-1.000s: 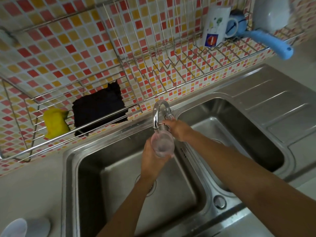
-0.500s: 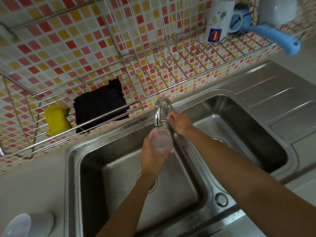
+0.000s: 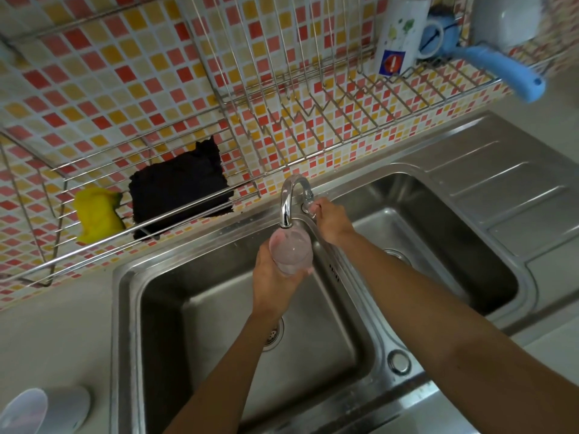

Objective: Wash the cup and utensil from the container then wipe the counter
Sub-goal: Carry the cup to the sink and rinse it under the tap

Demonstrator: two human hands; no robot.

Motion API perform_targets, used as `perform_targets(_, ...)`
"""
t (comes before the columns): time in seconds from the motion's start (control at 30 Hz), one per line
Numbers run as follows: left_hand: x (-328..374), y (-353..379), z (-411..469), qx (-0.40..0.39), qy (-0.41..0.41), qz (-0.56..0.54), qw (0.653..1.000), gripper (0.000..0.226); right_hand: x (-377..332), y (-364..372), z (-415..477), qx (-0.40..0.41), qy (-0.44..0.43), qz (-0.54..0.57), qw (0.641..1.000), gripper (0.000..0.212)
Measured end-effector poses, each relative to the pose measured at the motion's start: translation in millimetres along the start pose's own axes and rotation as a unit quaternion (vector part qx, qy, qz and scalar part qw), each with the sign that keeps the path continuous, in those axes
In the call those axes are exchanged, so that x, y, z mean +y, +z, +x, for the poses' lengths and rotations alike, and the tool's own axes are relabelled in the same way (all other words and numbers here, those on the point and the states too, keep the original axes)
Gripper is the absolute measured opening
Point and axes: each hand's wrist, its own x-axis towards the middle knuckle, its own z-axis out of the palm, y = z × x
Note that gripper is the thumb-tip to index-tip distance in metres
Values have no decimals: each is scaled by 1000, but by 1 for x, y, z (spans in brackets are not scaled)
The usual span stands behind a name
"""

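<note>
My left hand point(image 3: 275, 280) holds a clear pinkish cup point(image 3: 291, 250) over the left sink basin point(image 3: 219, 311), its mouth right under the chrome tap spout point(image 3: 286, 202). My right hand point(image 3: 332, 222) is closed on the tap handle behind the spout. A white container point(image 3: 47, 410) lies on its side on the counter at the bottom left. I cannot see a utensil.
A wire rack point(image 3: 175, 220) on the tiled wall holds a yellow sponge point(image 3: 95, 214) and a dark cloth point(image 3: 181, 191). Higher right on the rack are a white mug point(image 3: 401, 36), a blue mug point(image 3: 435, 36) and a blue-handled pan point(image 3: 501, 70). Right basin point(image 3: 438, 233) and drainboard point(image 3: 507, 195) lie right.
Both hands stay at the tap with the cup under the spout. Only the camera view has shifted slightly.
</note>
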Motion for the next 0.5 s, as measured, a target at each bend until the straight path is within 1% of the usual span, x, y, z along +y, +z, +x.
perform_targets(0.33,0,-3,-1,12,0,5,1000,85,-4,-3,2,-3,25,34,999,29)
perform_targets(0.43,-2,-5,-2,10,-1,11,1000,86,-2,-7,-6,-26,10,40,999,29)
perform_targets(0.47,-4,-6,-3,10,-2,15,1000,86,2,-6,-12,-38,1,47,998,31)
perform_targets(0.5,-6,-7,-4,11,-1,23,1000,86,9,-2,-21,-50,-9,60,997,39)
